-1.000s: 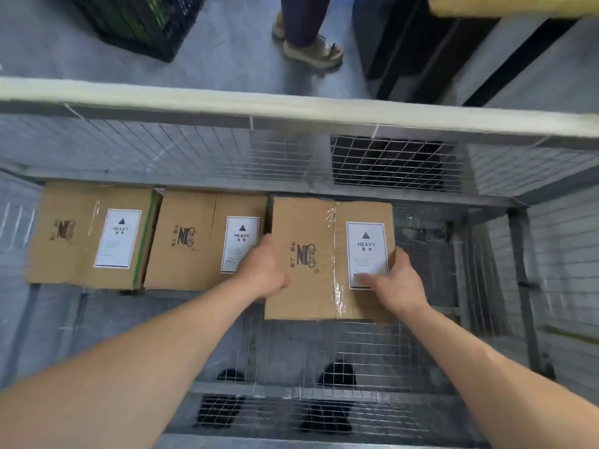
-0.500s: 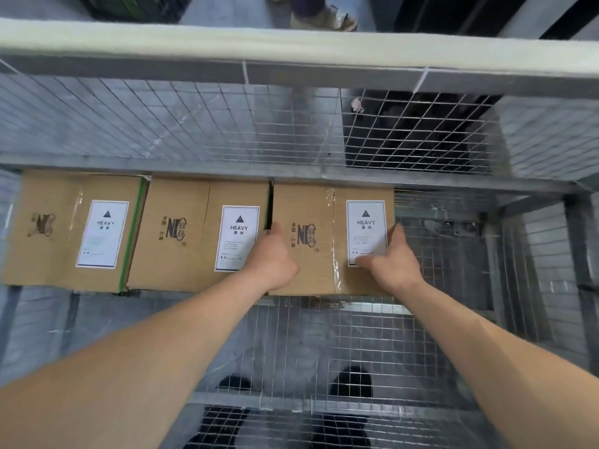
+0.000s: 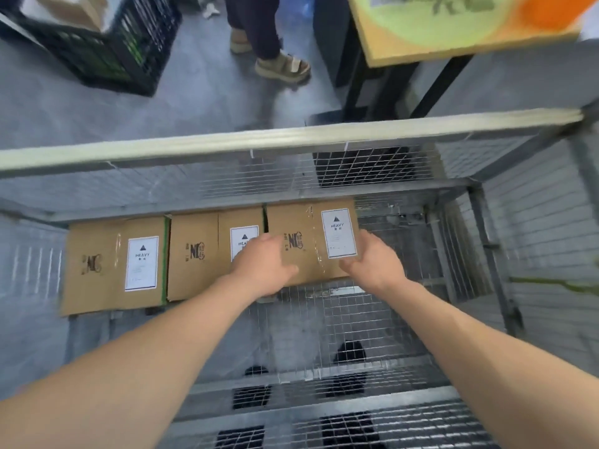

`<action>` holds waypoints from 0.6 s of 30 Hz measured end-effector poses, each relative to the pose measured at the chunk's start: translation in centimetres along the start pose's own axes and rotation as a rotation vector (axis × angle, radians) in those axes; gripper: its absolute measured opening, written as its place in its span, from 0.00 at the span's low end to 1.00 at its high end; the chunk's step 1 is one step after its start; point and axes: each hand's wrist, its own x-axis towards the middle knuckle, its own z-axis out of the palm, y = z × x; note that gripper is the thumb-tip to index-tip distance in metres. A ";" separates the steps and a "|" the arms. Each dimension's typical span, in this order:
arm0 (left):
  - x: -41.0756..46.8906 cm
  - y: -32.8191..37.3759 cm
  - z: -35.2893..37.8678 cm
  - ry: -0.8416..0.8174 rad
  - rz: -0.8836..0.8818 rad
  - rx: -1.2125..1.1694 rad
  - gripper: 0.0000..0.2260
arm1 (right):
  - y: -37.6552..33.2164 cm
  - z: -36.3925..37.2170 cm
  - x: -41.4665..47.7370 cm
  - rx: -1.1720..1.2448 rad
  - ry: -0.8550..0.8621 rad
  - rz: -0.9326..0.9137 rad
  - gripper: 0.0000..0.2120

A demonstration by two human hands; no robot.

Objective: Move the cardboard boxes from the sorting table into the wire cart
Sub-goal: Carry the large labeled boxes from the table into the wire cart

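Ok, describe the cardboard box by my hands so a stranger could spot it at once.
Look into the grey wire-mesh cart: three brown cardboard boxes line its far wall. It is the right-end box, with the left hand and right hand over it. Unlike its neighbours, it has bare mesh floor on its right.

The right-hand box in the wire cart loses both near corners under the left grip and the right grip. With the blur and the fingers partly out of sight, I can't tell if either one is clamped on or just resting. The left grip also covers part of the label on the middle box. The fine print under HEAVY is too tiny to read. The logo on the left box is smeared.

Beyond the cart's far rail there's a person, only lower legs and sandals showing. A black crate is clipped at the frame's corner, and the bench is chopped off, its top a green-orange blur. Dark blobs under the cart floor, no idea what.
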 end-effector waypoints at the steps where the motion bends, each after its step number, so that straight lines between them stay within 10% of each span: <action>1: -1.4 0.5 -1.2 0.002 0.033 0.043 0.29 | -0.6 -0.8 -1.7 -0.001 0.012 0.013 0.21; 10: -15.4 6.1 -12.6 0.138 0.332 0.245 0.32 | -6.6 -8.9 -19.0 -0.064 0.197 0.095 0.40; 18: -25.7 11.5 -17.5 0.189 0.503 0.321 0.32 | -9.0 -15.0 -32.2 -0.130 0.361 0.131 0.31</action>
